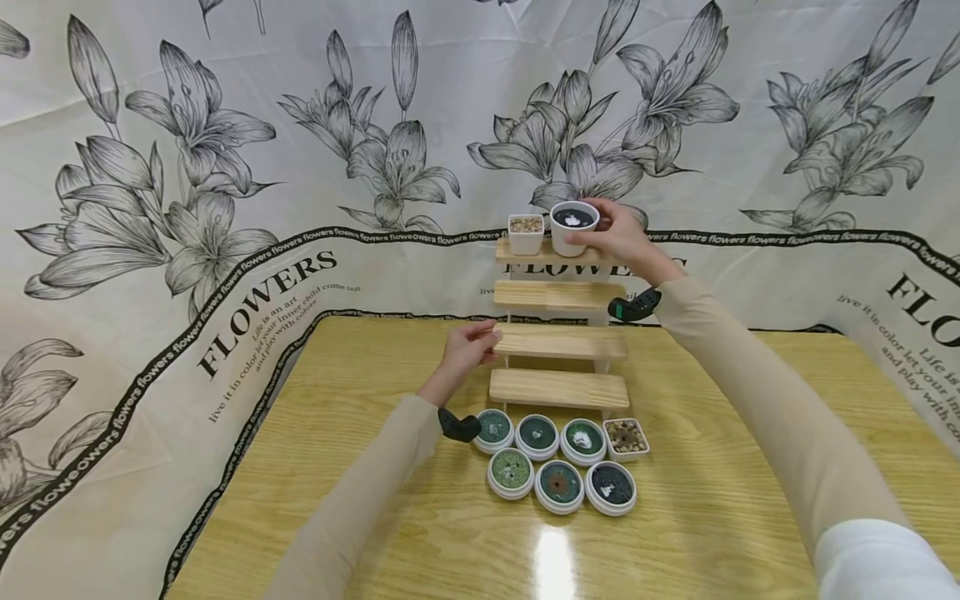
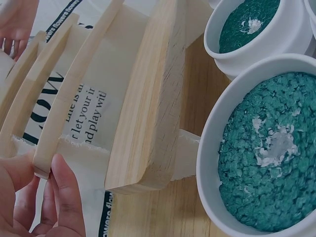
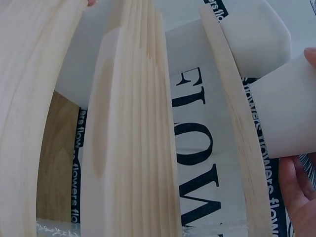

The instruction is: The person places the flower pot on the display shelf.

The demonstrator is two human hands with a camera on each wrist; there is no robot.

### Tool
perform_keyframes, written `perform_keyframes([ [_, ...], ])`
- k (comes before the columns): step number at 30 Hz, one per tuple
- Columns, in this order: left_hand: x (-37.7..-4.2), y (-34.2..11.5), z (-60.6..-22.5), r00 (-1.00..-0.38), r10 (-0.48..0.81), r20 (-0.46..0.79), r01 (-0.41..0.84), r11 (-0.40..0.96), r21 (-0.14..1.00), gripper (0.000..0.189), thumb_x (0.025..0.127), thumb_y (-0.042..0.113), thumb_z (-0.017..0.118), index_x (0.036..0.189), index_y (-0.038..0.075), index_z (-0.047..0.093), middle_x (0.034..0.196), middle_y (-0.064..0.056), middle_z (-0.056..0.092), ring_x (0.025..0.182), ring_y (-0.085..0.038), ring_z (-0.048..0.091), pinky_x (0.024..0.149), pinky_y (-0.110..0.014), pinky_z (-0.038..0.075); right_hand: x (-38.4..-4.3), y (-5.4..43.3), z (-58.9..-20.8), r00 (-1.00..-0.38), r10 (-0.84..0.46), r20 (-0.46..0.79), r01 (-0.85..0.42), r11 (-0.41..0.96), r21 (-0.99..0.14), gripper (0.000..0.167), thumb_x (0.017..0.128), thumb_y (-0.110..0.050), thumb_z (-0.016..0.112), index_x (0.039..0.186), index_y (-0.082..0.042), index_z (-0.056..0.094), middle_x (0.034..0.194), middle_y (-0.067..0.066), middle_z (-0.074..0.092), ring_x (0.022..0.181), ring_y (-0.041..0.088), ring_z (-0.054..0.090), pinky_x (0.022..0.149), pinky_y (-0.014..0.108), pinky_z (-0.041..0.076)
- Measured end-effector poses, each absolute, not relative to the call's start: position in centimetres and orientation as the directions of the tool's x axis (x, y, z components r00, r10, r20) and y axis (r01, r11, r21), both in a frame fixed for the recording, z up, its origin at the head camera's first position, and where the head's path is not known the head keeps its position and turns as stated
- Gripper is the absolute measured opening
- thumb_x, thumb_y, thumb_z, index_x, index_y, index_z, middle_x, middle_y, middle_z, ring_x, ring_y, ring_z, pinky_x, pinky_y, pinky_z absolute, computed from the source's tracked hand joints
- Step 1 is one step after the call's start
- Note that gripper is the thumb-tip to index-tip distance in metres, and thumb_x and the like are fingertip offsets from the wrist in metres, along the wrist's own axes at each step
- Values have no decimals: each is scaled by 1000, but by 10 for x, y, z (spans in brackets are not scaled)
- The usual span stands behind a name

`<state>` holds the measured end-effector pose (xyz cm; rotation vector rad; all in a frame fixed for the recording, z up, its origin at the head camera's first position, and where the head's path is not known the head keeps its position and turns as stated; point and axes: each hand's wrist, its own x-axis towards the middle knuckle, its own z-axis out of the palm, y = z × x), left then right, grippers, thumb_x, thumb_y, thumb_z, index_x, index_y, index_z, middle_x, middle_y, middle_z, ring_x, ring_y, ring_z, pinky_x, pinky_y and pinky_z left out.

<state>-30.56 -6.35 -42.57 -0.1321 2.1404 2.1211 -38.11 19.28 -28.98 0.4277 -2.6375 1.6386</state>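
A white round pot (image 1: 573, 239) with dark filling and a white patch sits between the thumb and fingers of the right hand (image 1: 618, 237), which pinch it from its right side, over the top board (image 1: 504, 252) of a wooden stand; whether its base touches the wood I cannot tell. Just beyond it, left of those fingertips, a square white pot (image 1: 526, 242) of pebbles stands on the same board. Below and left, the left hand (image 1: 461, 354) pinches the left end of the third board (image 1: 558, 343) down, thumb and fingers on opposite faces. Nearer the person than those fingers, seven round pots (image 1: 512, 475) and a pebble-filled square dish (image 1: 627, 439) cluster on the table (image 1: 360, 417). A flower-printed cloth (image 1: 405, 275) hangs behind both hands.
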Motion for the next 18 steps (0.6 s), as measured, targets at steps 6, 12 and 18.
perform_keyframes([
  [6, -305, -64, -426, -987, 27, -156, -156, 10, 988, 34, 91, 11, 67, 125, 5, 64, 93, -2, 62, 61, -6, 55, 65, -23, 59, -380, 192, -291, -966, -220, 134, -217, 414, -884, 77, 87, -23, 71, 150, -11, 29, 145, 16, 41, 124, 24, 46, 105, 40, 42],
  [12, -305, -63, -426, -988, 29, -150, -150, 9, 989, 34, 91, 12, 66, 125, 5, 64, 95, -4, 63, 61, -6, 55, 69, -27, 60, -378, 194, -292, -962, -230, 144, -233, 426, -874, 78, 88, -22, 70, 151, -11, 26, 145, 17, 40, 125, 27, 46, 100, 37, 45],
  [18, -306, -63, -426, -988, 30, -149, -148, 10, 989, 35, 91, 12, 66, 125, 5, 64, 96, -4, 63, 62, -6, 56, 77, -34, 61, -379, 195, -293, -957, -245, 157, -250, 418, -873, 78, 87, -15, 70, 151, -9, 25, 145, 18, 39, 124, 29, 47, 103, 40, 45],
])
